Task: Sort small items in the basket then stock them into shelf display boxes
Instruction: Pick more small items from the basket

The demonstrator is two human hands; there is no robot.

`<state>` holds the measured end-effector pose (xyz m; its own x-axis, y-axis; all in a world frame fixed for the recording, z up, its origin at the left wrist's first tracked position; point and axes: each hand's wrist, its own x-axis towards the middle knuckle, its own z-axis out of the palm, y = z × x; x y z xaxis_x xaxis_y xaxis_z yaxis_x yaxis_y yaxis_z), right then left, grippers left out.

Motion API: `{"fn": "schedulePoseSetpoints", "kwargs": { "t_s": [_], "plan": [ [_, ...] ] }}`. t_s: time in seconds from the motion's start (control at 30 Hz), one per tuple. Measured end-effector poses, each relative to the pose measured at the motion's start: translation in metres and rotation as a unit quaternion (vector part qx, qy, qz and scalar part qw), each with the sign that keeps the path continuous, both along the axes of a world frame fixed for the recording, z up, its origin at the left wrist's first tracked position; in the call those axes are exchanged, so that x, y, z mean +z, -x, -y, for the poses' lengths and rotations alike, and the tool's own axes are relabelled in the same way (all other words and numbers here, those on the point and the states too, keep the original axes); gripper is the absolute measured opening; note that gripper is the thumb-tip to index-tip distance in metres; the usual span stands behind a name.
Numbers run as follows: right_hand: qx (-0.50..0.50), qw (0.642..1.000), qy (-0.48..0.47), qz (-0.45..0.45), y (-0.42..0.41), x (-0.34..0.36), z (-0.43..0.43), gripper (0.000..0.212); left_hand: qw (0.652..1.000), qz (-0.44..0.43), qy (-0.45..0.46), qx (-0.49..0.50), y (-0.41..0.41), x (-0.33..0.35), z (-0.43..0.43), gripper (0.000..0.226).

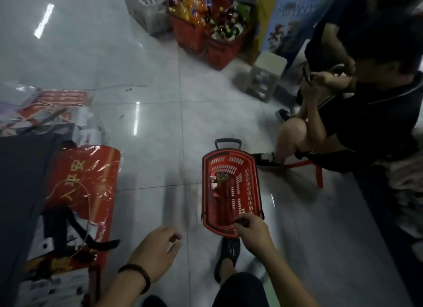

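A red plastic shopping basket with a black handle stands on the tiled floor in front of me. Several small packets lie at its bottom, toward the far end. My right hand is at the basket's near rim, with its fingers and thumb curled round the rim edge. My left hand, a bead bracelet on the wrist, hovers over the floor to the left of the basket. Its fingers are curled and a small dark reddish item shows at the fingertips. The picture is blurred by motion.
A seated person in dark clothes is at the right, a foot close to the basket. A white stool and two full red baskets stand farther back. Red packaging and a dark counter fill the left. My sandalled foot is just below the basket.
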<state>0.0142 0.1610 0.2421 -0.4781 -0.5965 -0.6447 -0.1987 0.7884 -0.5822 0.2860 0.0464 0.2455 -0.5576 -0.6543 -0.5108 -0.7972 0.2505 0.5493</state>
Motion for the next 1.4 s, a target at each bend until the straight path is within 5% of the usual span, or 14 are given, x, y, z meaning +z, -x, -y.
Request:
{"fn": "schedulePoseSetpoints", "kwargs": {
  "t_s": [0.37,0.57,0.77,0.87,1.23,1.4],
  "plan": [
    [0.124,0.988,-0.082,-0.045,0.131,-0.304,0.125,0.022,0.994,-0.001,-0.015,0.106,0.196,-0.267,0.085,0.043],
    [0.191,0.968,-0.117,-0.114,0.141,-0.502,0.179,0.044,0.979,-0.021,0.025,0.202,0.240,-0.426,0.122,0.073],
    [0.382,0.899,-0.119,-0.178,0.145,-0.634,0.217,0.084,0.964,-0.087,0.052,0.247,0.254,-0.482,0.103,0.087],
    [0.392,0.888,-0.109,-0.213,0.144,-0.675,0.235,0.065,0.960,-0.105,0.059,0.251,0.254,-0.492,0.104,0.093],
    [0.456,0.838,-0.120,-0.274,0.142,-0.707,0.244,0.052,0.956,-0.144,0.052,0.252,0.249,-0.500,0.106,0.090],
    [0.435,0.861,-0.114,-0.237,0.135,-0.709,0.231,0.048,0.955,-0.145,0.046,0.254,0.251,-0.497,0.106,0.088]
  ]
}}
